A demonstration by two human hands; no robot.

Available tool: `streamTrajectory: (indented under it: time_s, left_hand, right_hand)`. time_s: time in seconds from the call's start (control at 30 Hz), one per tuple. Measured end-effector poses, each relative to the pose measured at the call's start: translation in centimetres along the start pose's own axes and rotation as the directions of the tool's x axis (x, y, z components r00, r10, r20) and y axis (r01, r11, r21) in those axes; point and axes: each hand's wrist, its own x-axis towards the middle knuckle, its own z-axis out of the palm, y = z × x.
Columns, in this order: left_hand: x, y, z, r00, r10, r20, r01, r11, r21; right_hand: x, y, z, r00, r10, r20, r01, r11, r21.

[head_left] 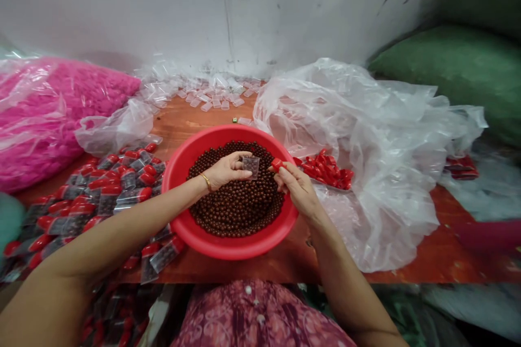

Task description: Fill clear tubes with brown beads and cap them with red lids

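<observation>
In the head view, the left hand point(228, 169) has its grip closed on a small clear box point(251, 167), above the brown beads point(232, 211) in the red basin point(234, 250); the right hand point(299, 187) pinches a red cap point(277, 164) near it, apart. Capped boxes point(109, 190) lie leftward on the counter point(175, 114)

Forearms point(142, 226) angled inward; left fingers point(243, 174), right fingers point(290, 173) pinching.
</observation>
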Motion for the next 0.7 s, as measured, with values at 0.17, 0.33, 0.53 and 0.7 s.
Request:
streamTrajectory:
  time_s: [0.17,0.33,0.53,0.7]
  left_hand:
    - [-1.2,-0.2,1.2,0.992,-0.111,0.053,0.115,0.992,-0.06]
    - [-1.5,-0.9,1.4,0.987,-0.098,0.126,0.097,0.995,0.016]
    - [-1.6,-0.6,1.1,0.946,-0.131,0.295,0.111,0.99,0.085]
    - [-1.8,-0.6,0.8,0.922,-0.138,0.361,0.112,0.989,0.092]
  right_hand:
    - [0.2,0.2,0.1,1.0,-0.014,-0.018,0.013,0.999,-0.037]
    - [0.5,0.2,0.0,1.0,-0.018,0.011,0.019,0.995,-0.099]
    - [1.0,-0.3,-0.3,0.989,-0.004,0.151,0.018,0.995,-0.096]
    - [0.9,-0.2,-0.3,0.981,-0.046,0.187,0.076,0.985,-0.155]
